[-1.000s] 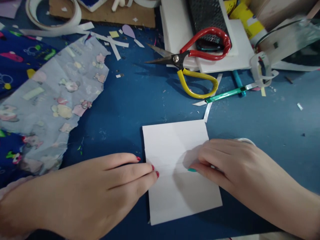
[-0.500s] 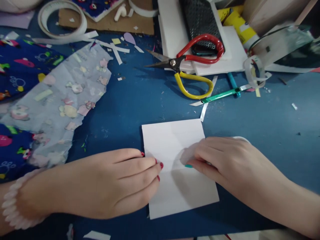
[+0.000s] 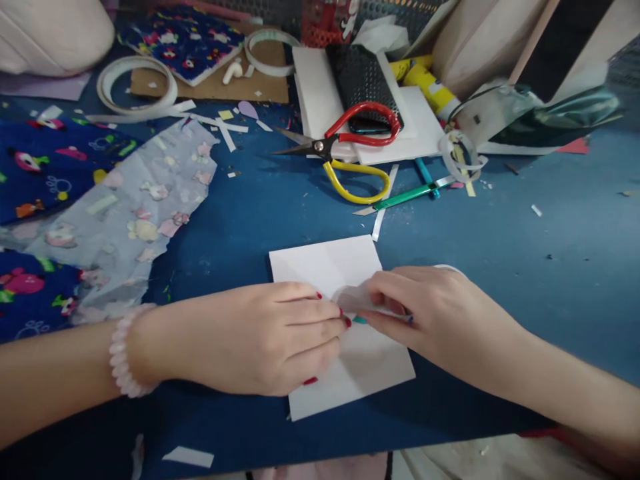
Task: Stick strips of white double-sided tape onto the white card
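A white rectangular paper piece (image 3: 345, 380) lies on the blue table, slightly tilted, with faint creases across it. My left hand (image 3: 265, 337), with a beaded bracelet at the wrist, rests palm down over its left part, fingers stretched out and fingertips near the paper's middle. My right hand (image 3: 420, 303) is at the paper's right side, thumb and fingers bent together in a pinch. Its thumb tip, with a teal nail, is beside my left fingertips. Whatever is between the right fingers is hidden.
Red-and-yellow-handled scissors (image 3: 327, 148) and a green craft knife (image 3: 405, 198) lie beyond the paper. Patterned fabric (image 3: 125, 193) spreads at left. Tape rolls (image 3: 103, 87), a black phone-like object (image 3: 363, 83) and yellow tubes (image 3: 433, 90) stand farther back.
The view has shifted, showing more of the table's back. My left hand has moved right over the paper, and its fingertips are now beside my right thumb.
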The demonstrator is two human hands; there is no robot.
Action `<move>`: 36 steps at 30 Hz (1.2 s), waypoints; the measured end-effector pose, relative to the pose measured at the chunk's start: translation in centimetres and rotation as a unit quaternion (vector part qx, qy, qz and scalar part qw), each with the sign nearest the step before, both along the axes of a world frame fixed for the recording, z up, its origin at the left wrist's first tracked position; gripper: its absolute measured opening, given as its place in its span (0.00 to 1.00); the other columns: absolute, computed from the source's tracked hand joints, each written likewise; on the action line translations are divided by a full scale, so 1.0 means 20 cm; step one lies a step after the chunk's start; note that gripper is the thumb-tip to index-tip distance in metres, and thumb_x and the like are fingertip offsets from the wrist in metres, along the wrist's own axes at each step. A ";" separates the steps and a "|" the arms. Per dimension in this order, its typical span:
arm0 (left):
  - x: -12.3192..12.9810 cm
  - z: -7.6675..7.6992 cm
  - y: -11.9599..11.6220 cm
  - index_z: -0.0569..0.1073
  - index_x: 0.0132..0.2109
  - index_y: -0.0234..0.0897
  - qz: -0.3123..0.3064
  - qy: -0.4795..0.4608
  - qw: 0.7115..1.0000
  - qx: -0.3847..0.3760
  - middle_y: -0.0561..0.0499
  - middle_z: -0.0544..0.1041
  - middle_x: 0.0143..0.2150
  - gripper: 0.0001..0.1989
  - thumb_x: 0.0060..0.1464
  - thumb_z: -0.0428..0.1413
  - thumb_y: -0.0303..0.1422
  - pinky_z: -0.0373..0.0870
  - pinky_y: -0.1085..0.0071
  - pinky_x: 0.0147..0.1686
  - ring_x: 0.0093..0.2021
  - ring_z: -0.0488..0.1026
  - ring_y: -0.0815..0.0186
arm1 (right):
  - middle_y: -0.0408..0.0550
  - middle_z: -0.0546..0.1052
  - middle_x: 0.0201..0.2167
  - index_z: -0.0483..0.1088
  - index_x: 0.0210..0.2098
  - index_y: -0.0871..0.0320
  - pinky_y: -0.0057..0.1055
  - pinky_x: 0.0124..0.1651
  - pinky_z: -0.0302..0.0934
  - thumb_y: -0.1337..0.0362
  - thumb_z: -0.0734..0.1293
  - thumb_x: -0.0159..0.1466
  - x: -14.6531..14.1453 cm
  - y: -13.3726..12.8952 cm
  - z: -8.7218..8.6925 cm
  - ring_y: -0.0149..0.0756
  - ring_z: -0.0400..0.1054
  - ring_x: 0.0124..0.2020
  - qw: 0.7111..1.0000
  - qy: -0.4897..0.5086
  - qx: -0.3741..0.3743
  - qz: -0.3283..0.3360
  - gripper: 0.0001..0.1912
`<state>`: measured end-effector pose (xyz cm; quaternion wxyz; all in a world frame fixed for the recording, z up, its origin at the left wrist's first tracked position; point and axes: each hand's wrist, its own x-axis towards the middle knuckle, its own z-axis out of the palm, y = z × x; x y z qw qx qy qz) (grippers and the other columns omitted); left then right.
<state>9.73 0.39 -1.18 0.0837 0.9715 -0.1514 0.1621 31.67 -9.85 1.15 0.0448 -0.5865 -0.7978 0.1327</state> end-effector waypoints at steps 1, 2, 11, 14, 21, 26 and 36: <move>0.00 0.00 0.00 0.77 0.47 0.30 0.005 0.004 1.000 -0.009 0.45 0.79 0.51 0.19 0.68 0.40 0.27 0.69 0.63 0.51 0.52 0.73 0.61 | 0.40 0.70 0.20 0.66 0.31 0.58 0.28 0.24 0.50 0.62 0.64 0.64 0.01 0.00 0.01 0.30 0.63 0.20 1.000 0.000 -0.014 -0.016 0.07; -0.01 -0.01 0.00 0.76 0.48 0.31 0.008 0.011 1.000 -0.017 0.45 0.78 0.52 0.19 0.69 0.40 0.27 0.68 0.63 0.52 0.53 0.73 0.62 | 0.40 0.71 0.21 0.67 0.33 0.58 0.28 0.25 0.51 0.63 0.65 0.63 0.03 0.01 0.01 0.31 0.64 0.21 0.999 0.001 -0.023 -0.033 0.05; -0.10 0.03 0.00 0.77 0.49 0.33 -0.011 0.020 0.998 0.058 0.45 0.79 0.51 0.20 0.65 0.40 0.25 0.72 0.61 0.46 0.51 0.74 0.57 | 0.45 0.72 0.28 0.67 0.28 0.57 0.36 0.39 0.56 0.62 0.64 0.63 0.12 0.05 0.04 0.40 0.65 0.35 0.997 -0.016 -0.072 -0.005 0.08; -0.11 0.04 0.00 0.78 0.47 0.35 -0.017 0.008 0.998 0.065 0.46 0.80 0.48 0.21 0.65 0.40 0.25 0.72 0.62 0.42 0.48 0.74 0.58 | 0.45 0.71 0.29 0.67 0.27 0.57 0.37 0.40 0.54 0.62 0.64 0.64 0.10 0.04 0.04 0.39 0.64 0.36 0.996 0.001 -0.092 0.012 0.09; -0.09 0.01 0.01 0.78 0.47 0.39 0.020 0.016 1.000 0.010 0.50 0.79 0.48 0.21 0.65 0.40 0.24 0.71 0.62 0.44 0.47 0.73 0.60 | 0.45 0.69 0.27 0.65 0.24 0.58 0.37 0.40 0.52 0.66 0.59 0.67 0.07 0.03 0.04 0.37 0.62 0.34 0.990 0.034 -0.127 0.049 0.14; -0.10 -0.01 0.01 0.75 0.52 0.37 0.029 0.054 0.998 -0.023 0.49 0.75 0.56 0.19 0.64 0.42 0.24 0.68 0.59 0.50 0.54 0.69 0.57 | 0.43 0.68 0.27 0.62 0.25 0.57 0.37 0.40 0.53 0.66 0.57 0.68 0.06 0.03 0.06 0.36 0.61 0.33 0.983 0.043 -0.171 0.047 0.15; -0.09 -0.01 0.00 0.75 0.50 0.39 0.031 0.077 0.996 0.013 0.49 0.74 0.54 0.16 0.63 0.45 0.27 0.67 0.56 0.50 0.54 0.67 0.55 | 0.41 0.70 0.26 0.63 0.25 0.56 0.28 0.34 0.56 0.70 0.58 0.67 0.05 0.04 0.13 0.30 0.64 0.29 0.949 0.148 -0.277 0.040 0.14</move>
